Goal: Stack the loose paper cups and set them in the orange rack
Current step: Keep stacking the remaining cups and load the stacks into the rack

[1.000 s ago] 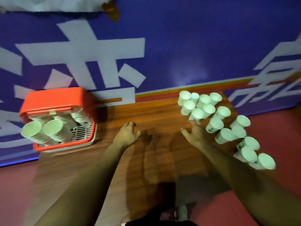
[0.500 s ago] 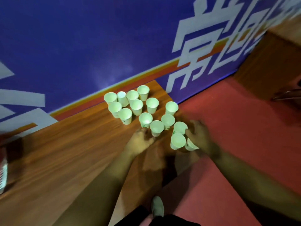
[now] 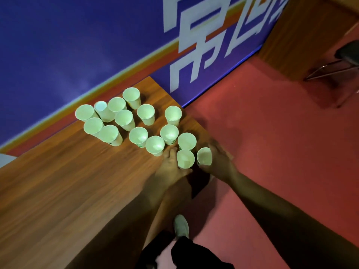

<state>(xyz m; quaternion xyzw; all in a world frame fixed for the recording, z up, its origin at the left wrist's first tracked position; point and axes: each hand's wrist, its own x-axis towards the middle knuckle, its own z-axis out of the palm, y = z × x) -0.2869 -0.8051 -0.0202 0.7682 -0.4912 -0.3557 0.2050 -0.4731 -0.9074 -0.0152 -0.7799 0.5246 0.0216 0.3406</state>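
Several white paper cups (image 3: 124, 119) stand upright, mouths up, in a loose cluster at the right end of the wooden table (image 3: 58, 191). My left hand (image 3: 171, 168) grips the nearest cup (image 3: 185, 159) from its left side, thumb under its near edge. My right hand (image 3: 218, 162) wraps around another cup (image 3: 204, 156) at the table's right corner, fingers curled behind it. The two held cups sit side by side, almost touching. The orange rack is out of view.
A blue wall banner (image 3: 97, 45) with white characters runs along the table's far edge. Red carpet (image 3: 272, 152) lies to the right of the table. A black chair with metal legs (image 3: 342, 61) stands at the far right. My shoe (image 3: 181, 226) shows below.
The view swung right, away from the orange rack, to the cup cluster. Both hands moved from the bare tabletop to the two nearest cups and closed around them.
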